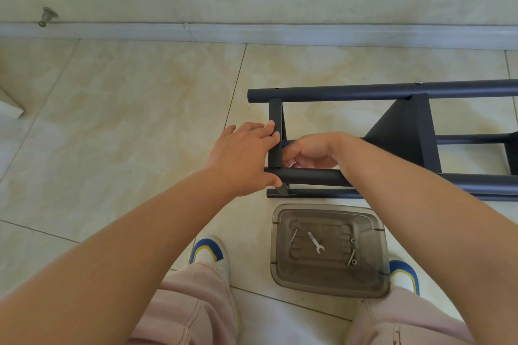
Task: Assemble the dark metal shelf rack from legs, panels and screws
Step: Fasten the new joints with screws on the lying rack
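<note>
Head view: we steady the end panel (275,131) of the rack (392,137), lying lengthwise on the floor (126,109), left hand (246,154) gripping it; right hand (311,152), nearer the joint, curls inside, contents hidden

A matt, smooth finish is shown by the dark painted metal shelf rack (392,92). Bare bright metal is seen in the small silver wrench (316,242) and the screws (351,258), held in the smoky translucent plastic bin (330,286). Glossy, smooth glazing is shown by the cream ceramic floor tiles (126,109). Soft woven cloth is seen in the pink trousers (196,305).
</note>
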